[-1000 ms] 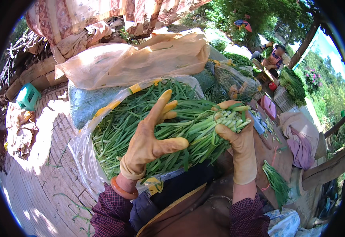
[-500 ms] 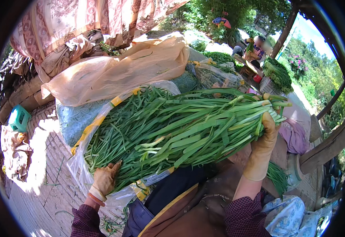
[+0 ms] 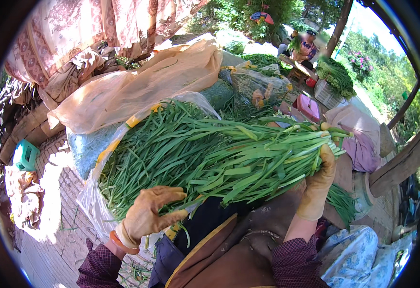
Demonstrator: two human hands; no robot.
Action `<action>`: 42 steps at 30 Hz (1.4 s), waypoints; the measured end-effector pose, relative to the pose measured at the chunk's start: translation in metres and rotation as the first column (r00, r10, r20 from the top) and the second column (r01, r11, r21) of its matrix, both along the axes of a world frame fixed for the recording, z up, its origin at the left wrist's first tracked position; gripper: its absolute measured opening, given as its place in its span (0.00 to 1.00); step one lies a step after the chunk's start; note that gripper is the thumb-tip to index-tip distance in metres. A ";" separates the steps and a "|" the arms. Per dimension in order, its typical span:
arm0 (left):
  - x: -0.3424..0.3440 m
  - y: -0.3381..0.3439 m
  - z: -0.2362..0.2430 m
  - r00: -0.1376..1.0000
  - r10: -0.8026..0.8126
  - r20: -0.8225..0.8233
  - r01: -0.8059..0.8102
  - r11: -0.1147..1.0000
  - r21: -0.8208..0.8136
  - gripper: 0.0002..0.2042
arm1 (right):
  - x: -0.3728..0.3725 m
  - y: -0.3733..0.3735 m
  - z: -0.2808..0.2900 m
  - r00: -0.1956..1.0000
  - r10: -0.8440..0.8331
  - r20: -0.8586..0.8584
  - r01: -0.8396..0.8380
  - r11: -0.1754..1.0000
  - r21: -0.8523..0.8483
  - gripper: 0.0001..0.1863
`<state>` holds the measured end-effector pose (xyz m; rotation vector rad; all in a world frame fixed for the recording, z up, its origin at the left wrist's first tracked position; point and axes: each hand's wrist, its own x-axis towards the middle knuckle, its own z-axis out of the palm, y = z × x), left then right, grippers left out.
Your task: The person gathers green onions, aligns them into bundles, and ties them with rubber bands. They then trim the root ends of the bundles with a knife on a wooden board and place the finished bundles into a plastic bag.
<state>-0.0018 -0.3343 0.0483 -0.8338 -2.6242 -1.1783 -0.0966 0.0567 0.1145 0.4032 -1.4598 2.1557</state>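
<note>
A large bunch of long, flat-leaved greens (image 3: 248,153), like leeks or garlic shoots, stretches across in front of me. My gloved right hand (image 3: 322,170) grips it by the pale stem ends, its fingers partly hidden by the stalks. The leafy ends lie to the left over more greens (image 3: 142,153) in a clear plastic bag (image 3: 93,197) with yellow-marked edges. At the bag's near edge my gloved left hand (image 3: 154,209) is open, fingers spread and apart. An orange band circles that wrist.
Behind the bag lies a peach-coloured sheet (image 3: 138,89). A pink box (image 3: 308,106) and a purple cloth (image 3: 364,151) are at the right. A turquoise stool (image 3: 25,155) stands left. Farther back another person (image 3: 306,48) sits near a crate (image 3: 326,93) heaped with greens.
My left hand has come off the leaves at the bag's near corner, moved right and spread its fingers. My right hand keeps its grip on the stems, nearly in place.
</note>
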 end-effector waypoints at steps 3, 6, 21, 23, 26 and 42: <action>0.008 0.004 -0.039 0.946 -0.232 0.228 0.262 0.959 -0.110 0.18 | 0.004 0.009 -0.005 0.998 -0.052 -0.023 0.051 0.998 -0.048 0.36; 0.014 -0.035 -0.047 0.582 0.058 0.811 -0.262 0.958 0.119 0.22 | 0.011 0.019 -0.008 0.998 0.019 -0.052 -0.022 0.998 -0.066 0.33; 0.003 0.217 0.065 0.806 -0.285 -0.519 0.261 0.958 -0.121 0.33 | 0.028 0.042 -0.030 0.992 -0.105 0.064 0.115 0.977 -0.181 0.30; 0.011 0.244 0.034 0.887 -0.271 -0.373 0.215 0.959 -0.184 0.27 | 0.030 0.048 -0.037 0.993 -0.081 0.086 0.096 0.976 -0.198 0.30; 0.003 0.265 -0.003 0.964 -0.095 -0.247 0.015 0.952 -0.306 0.22 | 0.031 0.053 -0.044 0.996 -0.073 0.056 0.082 0.976 -0.200 0.30; -0.090 0.263 0.078 0.924 -0.013 -0.382 0.032 0.998 0.044 0.17 | 0.041 0.064 -0.052 0.996 -0.015 0.093 0.033 0.979 -0.202 0.36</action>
